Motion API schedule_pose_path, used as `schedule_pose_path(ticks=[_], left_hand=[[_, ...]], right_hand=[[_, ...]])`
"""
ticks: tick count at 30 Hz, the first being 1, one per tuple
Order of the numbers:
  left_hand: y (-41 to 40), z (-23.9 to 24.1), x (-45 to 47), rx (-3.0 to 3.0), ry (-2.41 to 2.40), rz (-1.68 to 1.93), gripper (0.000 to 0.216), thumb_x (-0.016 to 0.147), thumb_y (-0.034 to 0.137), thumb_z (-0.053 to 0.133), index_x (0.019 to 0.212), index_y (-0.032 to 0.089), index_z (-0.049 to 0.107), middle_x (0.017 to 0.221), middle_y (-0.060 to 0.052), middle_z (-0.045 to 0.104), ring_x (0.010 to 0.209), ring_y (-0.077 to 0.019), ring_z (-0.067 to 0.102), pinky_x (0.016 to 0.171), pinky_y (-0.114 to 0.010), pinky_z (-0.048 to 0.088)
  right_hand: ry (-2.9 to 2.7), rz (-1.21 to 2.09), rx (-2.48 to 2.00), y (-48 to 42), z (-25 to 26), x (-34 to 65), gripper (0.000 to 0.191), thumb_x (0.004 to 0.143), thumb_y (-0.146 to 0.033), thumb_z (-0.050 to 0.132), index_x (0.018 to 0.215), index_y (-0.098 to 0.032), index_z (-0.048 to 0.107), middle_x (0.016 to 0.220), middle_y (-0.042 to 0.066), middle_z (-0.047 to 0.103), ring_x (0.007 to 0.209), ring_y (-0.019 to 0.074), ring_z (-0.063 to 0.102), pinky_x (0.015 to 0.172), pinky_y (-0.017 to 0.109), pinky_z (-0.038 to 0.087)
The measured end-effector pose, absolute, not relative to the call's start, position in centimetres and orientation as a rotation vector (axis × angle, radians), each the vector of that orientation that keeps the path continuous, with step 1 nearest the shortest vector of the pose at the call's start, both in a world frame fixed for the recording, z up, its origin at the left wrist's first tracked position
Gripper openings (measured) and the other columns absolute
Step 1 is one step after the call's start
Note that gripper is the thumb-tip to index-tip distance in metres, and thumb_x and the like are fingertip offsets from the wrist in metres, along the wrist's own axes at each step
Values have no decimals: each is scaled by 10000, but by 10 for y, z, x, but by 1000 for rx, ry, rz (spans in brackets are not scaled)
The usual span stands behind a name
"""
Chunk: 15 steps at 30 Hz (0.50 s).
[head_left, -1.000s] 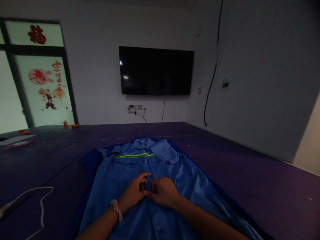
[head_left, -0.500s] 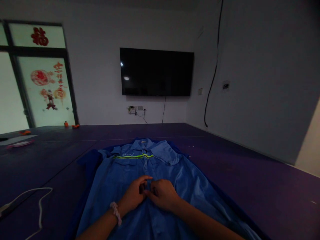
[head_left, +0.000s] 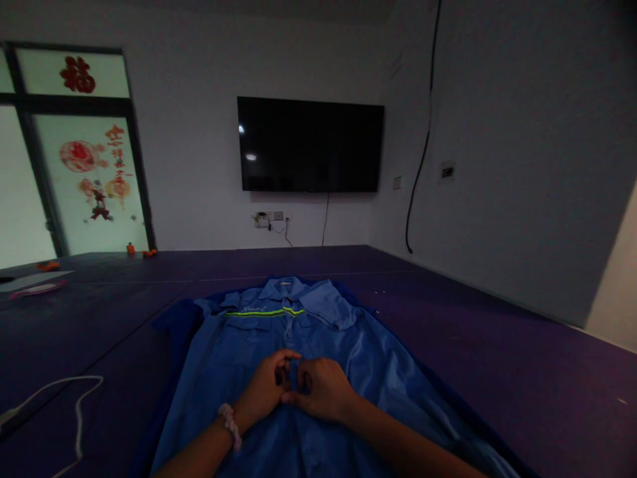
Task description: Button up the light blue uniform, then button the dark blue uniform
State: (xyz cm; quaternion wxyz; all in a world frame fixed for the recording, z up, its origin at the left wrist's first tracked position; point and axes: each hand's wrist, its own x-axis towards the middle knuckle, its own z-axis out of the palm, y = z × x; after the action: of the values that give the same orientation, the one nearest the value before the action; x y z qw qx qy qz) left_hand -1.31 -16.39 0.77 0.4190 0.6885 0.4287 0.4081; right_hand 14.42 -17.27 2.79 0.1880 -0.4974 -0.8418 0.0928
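Note:
A blue work shirt with a yellow-green stripe across the chest lies front up, its collar pointing away from me. Both hands meet over its front placket, below the chest pocket. My left hand, with a pale scrunchie on the wrist, pinches the placket's edge between curled fingers. From the other side, my right hand grips the same strip, thumb and fingers closed. A fold of cloth stands up between the fingertips; any button there is hidden. Under the shirt, a darker blue garment sticks out along the sides.
The purple surface extends to the walls. A white cable lies at left, with a pink-edged item and small orange objects farther back. On the far wall hangs a black television; a black cable dangles at right.
The hands stay at the same place on the placket. Their fingertips have shifted slightly, and a little more of the blue cloth fold shows between them.

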Motion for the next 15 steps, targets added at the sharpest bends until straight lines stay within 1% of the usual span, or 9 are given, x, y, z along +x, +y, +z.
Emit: schedule_pose_path(ticks=[2, 3, 5, 7, 10, 12, 15], left_hand=[[-163, 8, -13, 1700, 1081, 1017, 488, 568, 12, 468, 1027, 145, 565, 683, 23, 533, 587, -95, 455, 558, -208, 328], [-163, 8, -13, 1694, 1086, 1012, 504, 559, 6, 471, 1035, 145, 559, 683, 24, 538, 584, -94, 452, 555, -206, 323], [-163, 9, -13, 1693, 1083, 1006, 512, 560, 15, 499, 1053, 145, 547, 685, 27, 544, 577, -90, 443, 551, -203, 314], [-164, 10, -12, 1697, 1068, 1011, 469, 597, 65, 537, 1060, 137, 541, 683, 24, 546, 577, -91, 441, 555, -206, 313], [-164, 11, -12, 1708, 1050, 1016, 434, 628, 123, 562, 1062, 132, 543, 696, 13, 557, 590, -98, 454, 571, -213, 324], [-164, 10, -12, 1721, 1064, 1015, 468, 610, 123, 580, 1076, 144, 543, 739, 5, 576, 597, -98, 456, 580, -217, 332], [-165, 9, -12, 1731, 1082, 1005, 501, 593, 126, 600, 1090, 155, 544, 782, -3, 593, 599, -99, 456, 590, -224, 341]], right_hand=[[-2393, 247, -1400, -173, 29, 145, 399, 602, -589, 617, 745, -217, 639, 742, 7, 681, 670, 162, 609, 558, 216, 336], [-2399, 236, -1401, -173, 28, 145, 376, 599, -563, 627, 750, -219, 637, 746, 3, 681, 672, 164, 610, 561, 218, 338], [-2400, 214, -1400, -173, 26, 144, 283, 624, -469, 621, 753, -217, 633, 735, -1, 678, 659, 160, 607, 549, 217, 331], [-2388, 205, -1391, -171, 22, 144, 185, 638, -357, 597, 741, -207, 631, 712, 2, 671, 633, 150, 597, 520, 212, 308], [-2324, 254, -1380, -166, 16, 143, 111, 628, -245, 556, 691, -179, 620, 644, 8, 643, 573, 128, 562, 480, 204, 263], [-2236, 344, -1377, -161, 12, 143, 93, 648, -216, 521, 637, -164, 597, 568, -2, 597, 516, 106, 516, 461, 200, 244], [-2070, 511, -1333, -153, 8, 143, 138, 673, -178, 473, 553, -156, 538, 487, -28, 512, 476, 85, 453, 454, 192, 244]])
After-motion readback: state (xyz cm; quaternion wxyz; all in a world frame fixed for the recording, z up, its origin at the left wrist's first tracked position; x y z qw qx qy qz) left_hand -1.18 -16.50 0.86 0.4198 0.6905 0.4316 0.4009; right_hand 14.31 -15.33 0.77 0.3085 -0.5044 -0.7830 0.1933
